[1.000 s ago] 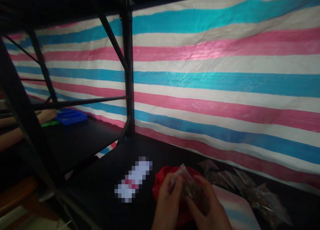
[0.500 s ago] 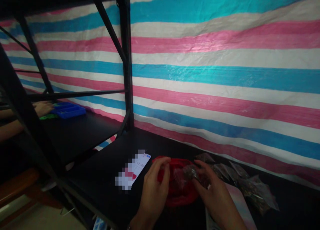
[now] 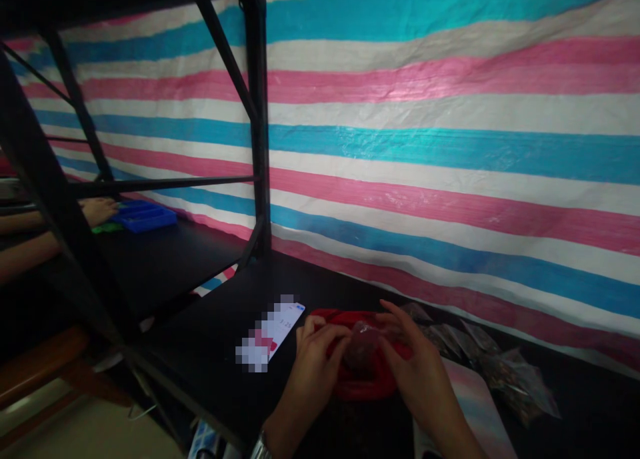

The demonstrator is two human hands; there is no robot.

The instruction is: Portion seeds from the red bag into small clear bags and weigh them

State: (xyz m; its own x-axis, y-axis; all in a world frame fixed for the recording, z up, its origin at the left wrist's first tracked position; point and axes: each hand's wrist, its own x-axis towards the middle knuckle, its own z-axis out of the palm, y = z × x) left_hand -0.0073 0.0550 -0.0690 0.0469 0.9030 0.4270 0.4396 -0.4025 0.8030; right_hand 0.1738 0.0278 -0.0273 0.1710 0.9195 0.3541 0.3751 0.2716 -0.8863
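Observation:
A small clear plastic bag (image 3: pixel 361 344) with dark contents hangs over a red plastic basket (image 3: pixel 367 390). My left hand (image 3: pixel 316 354) pinches the bag's left edge between thumb and fingers. On the other side, my right hand (image 3: pixel 419 358) grips the bag's right part, its index finger raised. What fills the bag is too dim to make out. The basket's inside is mostly hidden behind the bag and my hands.
Several filled clear bags (image 3: pixel 517 379) lie to the right, beside a pale, pinkish flat object (image 3: pixel 477 402). A lit phone (image 3: pixel 281 332) lies on the black table (image 3: pixel 210 342) at left. Beyond the metal frame (image 3: pixel 261 146), another person's hands (image 3: pixel 97 210) are near a blue tray (image 3: pixel 150 219).
My left hand has moved right and taken hold of the bag's edge. The bag has shifted left and now hangs between both hands over the basket.

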